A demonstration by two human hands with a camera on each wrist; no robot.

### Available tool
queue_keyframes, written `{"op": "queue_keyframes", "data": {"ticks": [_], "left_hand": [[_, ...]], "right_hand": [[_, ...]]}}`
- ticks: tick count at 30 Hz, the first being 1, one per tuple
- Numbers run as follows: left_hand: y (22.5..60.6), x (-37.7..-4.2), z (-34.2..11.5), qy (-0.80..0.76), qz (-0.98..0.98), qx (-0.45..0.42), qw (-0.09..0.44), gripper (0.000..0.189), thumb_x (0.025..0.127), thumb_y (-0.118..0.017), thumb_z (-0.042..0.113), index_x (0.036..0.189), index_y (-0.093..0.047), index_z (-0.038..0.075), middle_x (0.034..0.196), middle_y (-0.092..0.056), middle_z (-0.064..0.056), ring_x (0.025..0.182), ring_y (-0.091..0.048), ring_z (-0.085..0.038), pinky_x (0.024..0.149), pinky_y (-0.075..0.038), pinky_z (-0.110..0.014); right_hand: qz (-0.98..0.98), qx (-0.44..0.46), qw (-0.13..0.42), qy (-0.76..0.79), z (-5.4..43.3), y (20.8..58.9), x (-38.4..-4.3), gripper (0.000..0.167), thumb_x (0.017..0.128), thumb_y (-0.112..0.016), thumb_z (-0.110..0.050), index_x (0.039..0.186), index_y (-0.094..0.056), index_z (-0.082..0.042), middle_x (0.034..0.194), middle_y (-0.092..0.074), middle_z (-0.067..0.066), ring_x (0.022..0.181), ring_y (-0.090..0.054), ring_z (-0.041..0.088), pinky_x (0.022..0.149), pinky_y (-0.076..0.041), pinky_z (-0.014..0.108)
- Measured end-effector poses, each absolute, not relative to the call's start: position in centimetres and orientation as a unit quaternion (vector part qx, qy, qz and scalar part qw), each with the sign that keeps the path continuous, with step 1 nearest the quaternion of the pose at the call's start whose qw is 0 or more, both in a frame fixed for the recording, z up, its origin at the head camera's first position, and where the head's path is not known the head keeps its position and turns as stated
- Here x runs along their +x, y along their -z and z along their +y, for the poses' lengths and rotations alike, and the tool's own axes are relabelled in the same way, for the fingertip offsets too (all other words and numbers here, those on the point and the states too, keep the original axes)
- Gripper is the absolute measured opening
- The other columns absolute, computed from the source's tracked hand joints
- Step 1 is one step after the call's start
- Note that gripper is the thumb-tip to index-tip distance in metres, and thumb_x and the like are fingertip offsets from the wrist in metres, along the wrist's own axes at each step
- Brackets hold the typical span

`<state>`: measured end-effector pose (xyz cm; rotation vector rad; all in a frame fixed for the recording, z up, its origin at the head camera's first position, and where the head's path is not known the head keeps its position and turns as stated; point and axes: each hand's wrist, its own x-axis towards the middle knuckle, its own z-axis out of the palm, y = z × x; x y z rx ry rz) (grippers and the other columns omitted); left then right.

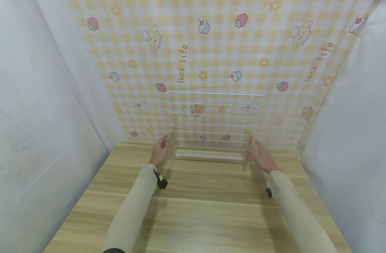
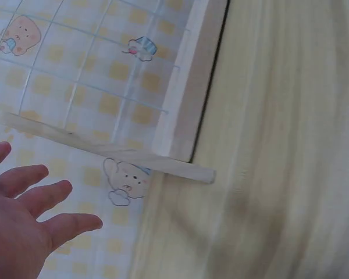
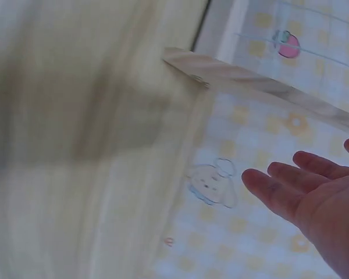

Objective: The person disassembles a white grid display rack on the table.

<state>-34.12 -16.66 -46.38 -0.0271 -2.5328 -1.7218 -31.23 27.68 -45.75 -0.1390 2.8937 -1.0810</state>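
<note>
A white wire grid rack (image 1: 215,93) stands upright at the back of the table, set in a wooden base bar (image 1: 208,158) with a wooden side piece at each end. My left hand (image 1: 160,151) is beside its left end, fingers spread and relaxed. In the left wrist view a gap shows between those fingers and the left side piece (image 2: 116,152). On the other side, my right hand (image 1: 264,158) is by the right end. Its fingers are extended near the right side piece (image 3: 256,81), apart from it in the right wrist view.
The wood-grain table (image 1: 205,218) runs back to a yellow checked cloth (image 1: 208,45) with cartoon prints, hanging close behind the rack. White sheets hang along the left (image 1: 38,123) and right (image 1: 354,140) sides.
</note>
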Motion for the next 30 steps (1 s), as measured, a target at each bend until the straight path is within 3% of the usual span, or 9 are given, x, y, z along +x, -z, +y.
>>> {"op": "queue_keyframes", "data": {"ticks": [7,14,21,30], "left_hand": [[43.6,-36.2,-17.1,0.534,-0.844,-0.004,0.052,0.057,0.104,-0.046,0.029,0.157,-0.03,0.012,0.16,-0.037,-0.022,0.147,-0.04,-0.039,0.118,-0.039,-0.054],[41.8,-37.9,-16.2,0.515,-0.857,-0.006,-0.001,0.064,0.103,-0.044,0.035,0.16,-0.022,0.017,0.164,-0.031,-0.02,0.15,-0.034,-0.038,0.122,-0.034,-0.055],[41.8,-38.5,-15.4,0.486,-0.873,-0.024,-0.04,0.068,0.102,-0.046,0.038,0.161,-0.019,0.016,0.166,-0.027,-0.015,0.153,-0.028,-0.037,0.124,-0.029,-0.055],[42.3,-38.4,-15.6,0.468,-0.883,-0.034,-0.004,0.053,0.106,-0.036,0.035,0.154,-0.036,0.013,0.157,-0.044,-0.018,0.145,-0.044,-0.035,0.116,-0.042,-0.054]], "right_hand": [[0.946,-0.072,-0.013,0.316,27.7,41.9,-33.1,0.087,0.105,-0.038,-0.055,0.157,-0.005,0.007,0.163,-0.013,0.034,0.149,-0.018,0.055,0.122,-0.018,0.068],[0.952,-0.065,0.009,0.301,27.0,40.0,-33.9,0.077,0.106,-0.044,-0.04,0.157,-0.008,0.007,0.155,-0.028,0.04,0.138,-0.038,0.057,0.113,-0.037,0.067],[0.948,-0.04,-0.033,0.315,26.1,41.1,-34.9,0.061,0.103,-0.05,-0.024,0.151,-0.029,0.008,0.148,-0.044,0.035,0.134,-0.047,0.051,0.111,-0.043,0.062],[0.932,-0.001,-0.111,0.345,26.6,43.0,-35.5,0.046,0.103,-0.048,-0.018,0.146,-0.048,-0.001,0.136,-0.059,0.03,0.122,-0.061,0.046,0.098,-0.055,0.058]]}}
